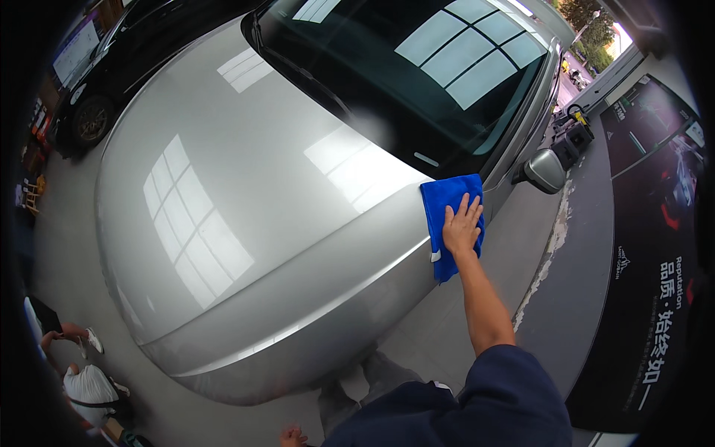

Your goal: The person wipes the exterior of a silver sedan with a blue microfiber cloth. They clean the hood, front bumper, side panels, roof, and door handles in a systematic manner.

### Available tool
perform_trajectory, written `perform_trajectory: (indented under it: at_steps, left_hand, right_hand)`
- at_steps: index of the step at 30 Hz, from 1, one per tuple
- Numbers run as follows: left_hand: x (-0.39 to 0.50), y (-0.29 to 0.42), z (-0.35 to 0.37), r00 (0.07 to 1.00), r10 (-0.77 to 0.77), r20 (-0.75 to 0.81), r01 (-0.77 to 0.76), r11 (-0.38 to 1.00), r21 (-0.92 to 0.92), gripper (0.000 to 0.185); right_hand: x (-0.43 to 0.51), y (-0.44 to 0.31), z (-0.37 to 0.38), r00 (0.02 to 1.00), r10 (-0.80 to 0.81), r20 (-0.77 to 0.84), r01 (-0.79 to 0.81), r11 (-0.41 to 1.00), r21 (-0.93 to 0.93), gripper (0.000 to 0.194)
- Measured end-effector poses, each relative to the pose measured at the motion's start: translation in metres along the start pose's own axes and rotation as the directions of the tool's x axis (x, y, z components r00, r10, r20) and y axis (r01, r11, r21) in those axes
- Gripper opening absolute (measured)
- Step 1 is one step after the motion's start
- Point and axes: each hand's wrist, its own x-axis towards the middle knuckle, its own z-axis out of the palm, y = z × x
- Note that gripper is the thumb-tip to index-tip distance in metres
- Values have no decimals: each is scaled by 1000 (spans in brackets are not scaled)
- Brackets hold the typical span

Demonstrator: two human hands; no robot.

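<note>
My right hand [462, 225] lies palm down with fingers spread on a blue microfibre cloth [444, 195], holding it against the silver car's bodywork. The cloth covers the rear of the front fender [363, 285], near the base of the windscreen [380, 84], and its lower end hangs down the side. A small white tag [435, 256] shows on its edge. Low in the picture is my left hand [293, 436], away from the car and partly cut off; its grip is unclear. The glossy bonnet [268, 162] reflects bright window panes.
The wing mirror [544, 171] sticks out beyond my right hand. A dark printed banner [631, 279] runs along the right, with dark equipment [572, 139] near the mirror. A black car [111, 72] stands beyond the bonnet. People [92, 388] sit at lower left.
</note>
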Motion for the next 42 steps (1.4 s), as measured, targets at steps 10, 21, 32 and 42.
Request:
perform_trajectory:
  at_steps: [10, 21, 32, 42]
  left_hand:
    - [44, 18, -36, 854, 408, 322, -513, 560, 650, 34]
    - [42, 1, -12, 963, 250, -101, -211, 932, 295, 31]
    - [-38, -54, 125, 849, -500, -168, 309, 729, -611, 30]
    - [-53, 18, 159, 937, -204, -284, 228, 972, 52, 49]
  right_hand:
    - [-200, -240, 33, 328, -944, 37, 869, 317, 380, 72]
    - [-4, -155, 18, 720, -693, 39, 694, 720, -21, 66]
    - [57, -567, 84, 655, -755, 45, 755, 656, 7, 68]
    - [-312, -526, 78, -563, -812, 155, 800, -488, 349, 69]
